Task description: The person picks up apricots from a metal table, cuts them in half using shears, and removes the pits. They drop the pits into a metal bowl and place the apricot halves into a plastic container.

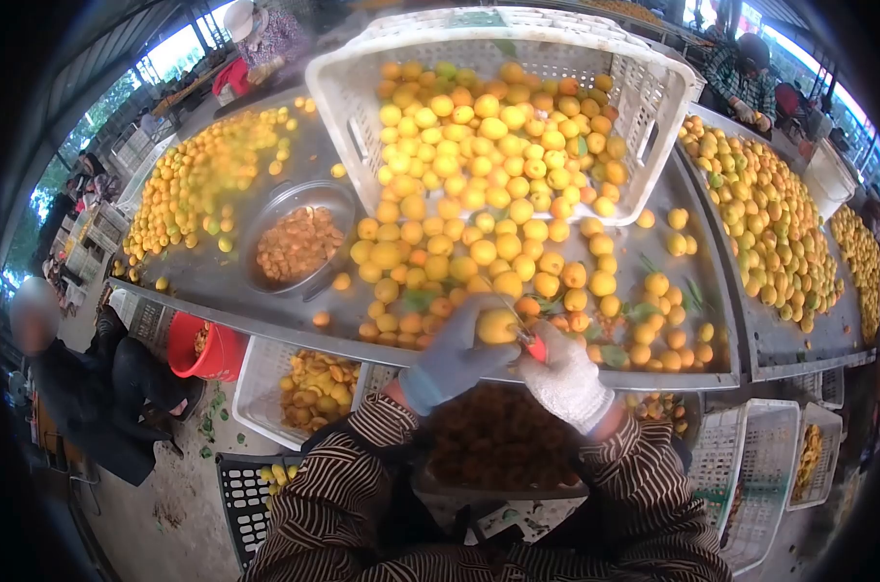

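Note:
My left hand [447, 357], in a grey-blue glove, is closed around a yellow apricot [495, 327] at the table's front edge. In a white knitted glove, my right hand [566, 380] grips a small knife [537, 347] by its red handle. The thin blade points up toward the apricot and lies right at its side. Just beyond both hands, loose apricots [484, 252] spread over the metal table [309, 310]. They spill from a white plastic crate [668, 126] tipped on its side. A dark heap [498, 436] sits below my hands, between my sleeves.
Left on the table stand a metal bowl [290, 199] of brownish-orange pieces and another apricot pile [202, 175]. More apricots [765, 223] cover the right-hand table. Below are a red bucket [222, 349], a white crate [256, 398] and stacked crates [760, 475]. A person [91, 369] sits at left.

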`<state>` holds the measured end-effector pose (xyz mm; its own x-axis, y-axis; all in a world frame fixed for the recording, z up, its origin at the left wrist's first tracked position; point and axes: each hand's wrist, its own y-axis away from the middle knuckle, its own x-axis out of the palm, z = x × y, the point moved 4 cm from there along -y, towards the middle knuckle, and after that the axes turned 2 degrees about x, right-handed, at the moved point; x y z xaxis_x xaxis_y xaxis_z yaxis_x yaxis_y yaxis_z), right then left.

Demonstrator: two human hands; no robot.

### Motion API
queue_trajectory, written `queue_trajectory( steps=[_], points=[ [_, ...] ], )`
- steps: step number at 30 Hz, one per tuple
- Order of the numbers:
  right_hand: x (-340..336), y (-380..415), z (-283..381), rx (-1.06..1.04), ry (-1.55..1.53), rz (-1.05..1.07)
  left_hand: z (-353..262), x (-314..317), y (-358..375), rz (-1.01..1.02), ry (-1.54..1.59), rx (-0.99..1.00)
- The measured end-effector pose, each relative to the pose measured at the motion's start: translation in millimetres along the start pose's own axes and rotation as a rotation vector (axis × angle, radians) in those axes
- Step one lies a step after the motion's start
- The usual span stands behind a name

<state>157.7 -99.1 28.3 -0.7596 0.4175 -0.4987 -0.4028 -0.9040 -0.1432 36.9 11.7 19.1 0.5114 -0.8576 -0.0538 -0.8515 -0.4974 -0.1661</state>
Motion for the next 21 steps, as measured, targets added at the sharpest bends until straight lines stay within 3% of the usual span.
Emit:
queue_trajectory(
  steps=[6,10,14,17,21],
  points=[
    [2,2,-6,0.025,0.011,0.044,0,2,-4,0.018,-0.143,0.103],
    [3,4,-13,0.042,-0.04,0.045,-4,5,-1,0.05,-0.086,0.069],
    [6,6,-14,0.069,-0.004,0.054,-4,6,3,0.055,-0.216,0.112],
    [12,6,-12,0.113,-0.188,0.221,-5,5,5,0.092,-0.299,0.102],
    [18,8,-8,0.157,-0.124,0.177,-6,1,10,0.119,-0.374,0.093]
  ],
)
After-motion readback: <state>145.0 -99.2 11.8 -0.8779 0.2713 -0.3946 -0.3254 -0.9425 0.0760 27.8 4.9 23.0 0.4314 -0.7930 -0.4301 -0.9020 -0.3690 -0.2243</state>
